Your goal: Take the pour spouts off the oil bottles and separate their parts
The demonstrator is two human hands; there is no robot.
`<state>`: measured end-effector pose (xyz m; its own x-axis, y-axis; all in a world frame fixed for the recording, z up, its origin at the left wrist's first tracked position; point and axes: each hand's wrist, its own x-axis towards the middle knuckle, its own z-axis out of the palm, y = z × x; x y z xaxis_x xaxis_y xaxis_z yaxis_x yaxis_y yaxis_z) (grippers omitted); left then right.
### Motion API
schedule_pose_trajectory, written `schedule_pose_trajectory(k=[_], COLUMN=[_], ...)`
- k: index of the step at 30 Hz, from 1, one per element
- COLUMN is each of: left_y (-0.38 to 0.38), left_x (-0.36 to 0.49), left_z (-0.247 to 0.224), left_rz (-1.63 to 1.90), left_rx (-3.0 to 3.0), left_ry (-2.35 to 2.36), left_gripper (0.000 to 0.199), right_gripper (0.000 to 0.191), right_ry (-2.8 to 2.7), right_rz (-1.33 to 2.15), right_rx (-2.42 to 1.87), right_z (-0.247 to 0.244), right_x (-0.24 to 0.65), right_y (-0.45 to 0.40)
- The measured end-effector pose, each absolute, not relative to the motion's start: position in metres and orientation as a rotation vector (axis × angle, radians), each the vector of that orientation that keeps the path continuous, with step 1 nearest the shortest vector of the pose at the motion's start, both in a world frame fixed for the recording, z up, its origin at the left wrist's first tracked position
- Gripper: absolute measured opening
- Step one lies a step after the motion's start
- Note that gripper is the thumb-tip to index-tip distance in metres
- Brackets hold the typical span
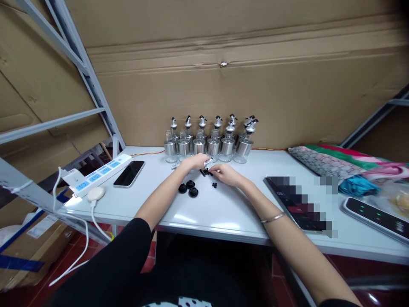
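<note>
**Two hands meet over small parts at the middle of a white table**

We see both of our bare hands stretched out over the white table [230, 213], close together and just in front of a row of glass bottles [209, 145] with metal bands and pour spouts, which stands along the table's far edge against a cardboard wall.

The left hand [196, 162] is curled, its fingers pinching a small silver spout [208, 161]. The right hand [228, 175] lies just beside it, fingers bent over a few short black pieces [206, 172] on the table; we cannot tell whether it grips any of them. A thin bangle [272, 218] circles the right forearm.

Three round black caps [189, 188] sit together on the table, just nearer to us than the left hand. A tiny black part [214, 185] lies near the right hand.

Toward the table's left edge rest a dark phone [129, 173], a white power strip [96, 175] and a white round plug [96, 193]. At the right edge lie folded patterned cloth [335, 160] and a dark device with green lights [377, 217].
</note>
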<state>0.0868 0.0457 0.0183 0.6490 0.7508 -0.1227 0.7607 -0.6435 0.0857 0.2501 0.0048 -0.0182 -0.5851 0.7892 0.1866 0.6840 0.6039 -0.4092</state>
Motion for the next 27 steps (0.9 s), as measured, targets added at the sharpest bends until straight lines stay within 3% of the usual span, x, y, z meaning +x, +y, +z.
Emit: schedule_pose_trajectory(k=[27], left_y=[0.031], left_x=[0.09], left_z=[0.039], left_rz=[-0.336], left_rx=[2.678], left_ry=[1.366], left_gripper=[0.031], right_gripper=[0.031], right_ry=[-2.543], right_rz=[0.342], right_rx=[-1.173], right_z=[-0.023], right_x=[0.252], right_y=[0.007])
